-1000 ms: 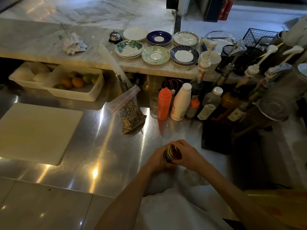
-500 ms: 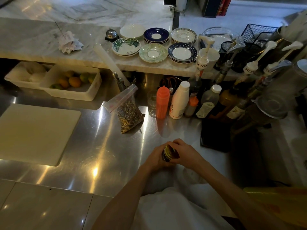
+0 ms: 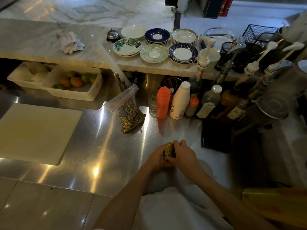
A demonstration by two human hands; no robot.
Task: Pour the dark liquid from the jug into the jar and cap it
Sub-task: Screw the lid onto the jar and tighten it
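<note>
Both hands had stayed locked together over the same small thing across the last second, and very little about them had altered; the whole view had only drifted a touch, as if the person's head had shifted. The left hand [image 3: 156, 156] was wrapped around the body of the jar [image 3: 167, 157], of which only a dark sliver showed between the hands, while the right hand [image 3: 183, 154] was curled down over the gold metal lid [image 3: 169, 149], fingers closed on its rim. Compared with a moment earlier the knuckles of the right hand sat slightly further round and a little more of the lid's face showed, which I took to mean the cap was being turned, though I could not tell whether it was already tight. The jar was held just above, or resting on, the near edge of the steel surface [image 3: 99, 146], close to the person's body; the hands hid its base. No jug showed anywhere near the hands, so I judged the pouring to be over and the capping to be the step in hand, nearly finished. How full the jar was I could not see. Well apart from the hands stood the bag of sunflower seeds [image 3: 131, 113], the orange squeeze bottle [image 3: 163, 103] and the white bottle [image 3: 180, 102], all untouched, and the cutting board [image 3: 34, 131] lay off to the left.
</note>
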